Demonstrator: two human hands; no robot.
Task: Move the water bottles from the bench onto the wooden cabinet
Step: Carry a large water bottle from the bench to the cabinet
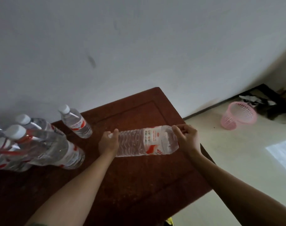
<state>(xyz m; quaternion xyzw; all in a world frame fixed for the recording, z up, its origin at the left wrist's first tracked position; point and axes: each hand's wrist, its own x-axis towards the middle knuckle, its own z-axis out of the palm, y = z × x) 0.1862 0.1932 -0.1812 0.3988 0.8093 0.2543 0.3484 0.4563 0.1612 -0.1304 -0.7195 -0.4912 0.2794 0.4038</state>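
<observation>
A large clear water bottle (147,141) with a red and white label lies sideways in the air just above the dark red wooden cabinet (139,185). My left hand (108,142) grips its cap end and my right hand (186,139) holds its base end. A small bottle (76,123) with a white cap stands on the cabinet near the wall. Several large bottles (41,144) with white caps and red handles stand grouped at the cabinet's left. The bench is out of sight.
A grey-white wall (139,46) runs behind the cabinet. To the right is a pale floor (237,160) with a pink mesh basket (238,116) on its side and a dark cluttered corner (266,98) behind it.
</observation>
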